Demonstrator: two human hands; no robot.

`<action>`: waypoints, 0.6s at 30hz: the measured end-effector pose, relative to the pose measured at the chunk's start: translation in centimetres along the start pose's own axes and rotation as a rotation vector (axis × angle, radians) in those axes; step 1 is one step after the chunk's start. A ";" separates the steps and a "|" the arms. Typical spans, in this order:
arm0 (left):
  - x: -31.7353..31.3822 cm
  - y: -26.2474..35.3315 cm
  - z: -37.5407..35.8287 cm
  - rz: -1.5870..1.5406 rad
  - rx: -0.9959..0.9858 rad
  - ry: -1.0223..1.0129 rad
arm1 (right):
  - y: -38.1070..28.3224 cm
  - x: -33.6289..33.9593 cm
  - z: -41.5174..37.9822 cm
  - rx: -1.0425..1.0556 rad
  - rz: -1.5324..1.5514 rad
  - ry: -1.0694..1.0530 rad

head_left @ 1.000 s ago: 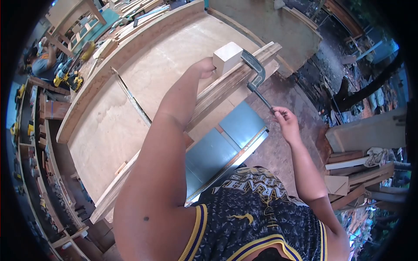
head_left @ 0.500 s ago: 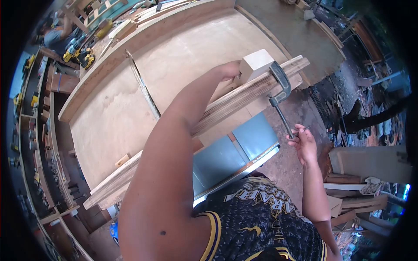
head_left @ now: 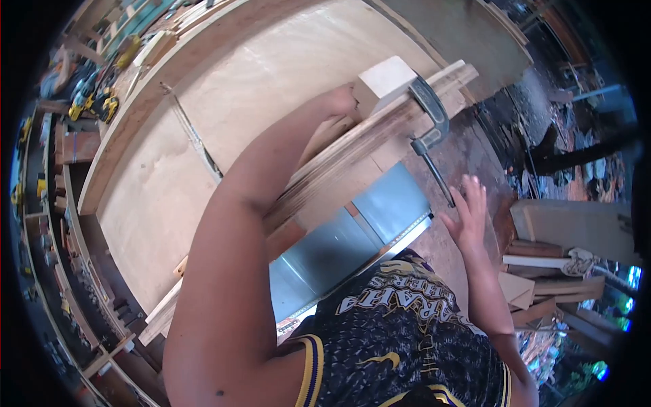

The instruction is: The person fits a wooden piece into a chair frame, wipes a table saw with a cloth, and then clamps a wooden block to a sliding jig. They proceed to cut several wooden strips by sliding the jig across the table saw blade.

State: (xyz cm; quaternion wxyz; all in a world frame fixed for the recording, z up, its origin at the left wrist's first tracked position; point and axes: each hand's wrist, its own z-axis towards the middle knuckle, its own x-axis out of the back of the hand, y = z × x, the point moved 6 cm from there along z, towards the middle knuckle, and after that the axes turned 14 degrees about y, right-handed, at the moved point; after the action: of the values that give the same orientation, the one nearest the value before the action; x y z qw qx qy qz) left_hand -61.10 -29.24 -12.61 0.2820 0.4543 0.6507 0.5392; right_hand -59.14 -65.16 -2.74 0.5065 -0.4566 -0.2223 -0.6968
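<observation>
My left hand [head_left: 341, 102] is pressed against the left side of a pale wooden block [head_left: 386, 80], its fingers curled and partly hidden at the block's face. The block sits on the panel, right behind long wooden strips [head_left: 352, 149] along the near edge. A dark C-clamp [head_left: 434, 117] grips across the strips and the block, its screw pointing down towards me. At the lower end of that screw is my right hand [head_left: 468, 214], open, fingers spread and stretched out, the handle end close to the thumb and fingers.
The large plywood panel [head_left: 271, 88] has a raised wooden rim on its far side. A blue-grey surface [head_left: 390, 197] lies under the near edge. Yellow power tools [head_left: 95, 105] stand at the far left, above shelves of small parts. Stacked boards [head_left: 556, 292] lie at the right.
My right hand has opened from a finger grip at the clamp's screw end to spread fingers. The view has shifted, so panel, block and clamp appear slightly further left.
</observation>
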 end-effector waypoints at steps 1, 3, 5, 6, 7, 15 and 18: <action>-0.1 0.3 -0.2 -0.049 0.035 -0.005 | 0.6 -1.0 -0.4 -0.015 0.009 0.031; -0.1 0.0 -0.2 -0.027 0.025 -0.009 | 0.6 -1.3 0.2 -0.078 0.103 0.110; -0.1 -0.6 0.0 -0.018 0.011 -0.025 | 3.1 -4.4 -2.5 -0.565 0.622 0.041; -0.2 -0.3 -0.1 -0.013 0.000 -0.027 | 3.4 -6.7 -4.2 -1.034 1.154 -0.043; -0.3 -0.2 -0.2 -0.007 -0.002 -0.029 | 2.5 -7.4 -4.9 -1.166 1.504 0.001; -0.5 0.8 -0.7 -0.052 0.031 -0.068 | 2.1 -1.1 -2.2 -0.874 0.731 0.085; -0.3 0.2 -0.2 -0.056 -0.029 -0.013 | -0.4 0.4 -0.9 -0.043 0.079 0.056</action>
State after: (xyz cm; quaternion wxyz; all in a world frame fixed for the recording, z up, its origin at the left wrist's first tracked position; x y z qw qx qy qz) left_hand -61.06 -29.56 -12.45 0.3079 0.4352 0.6535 0.5373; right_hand -59.85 -65.91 -2.75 0.5297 -0.4560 -0.1745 -0.6936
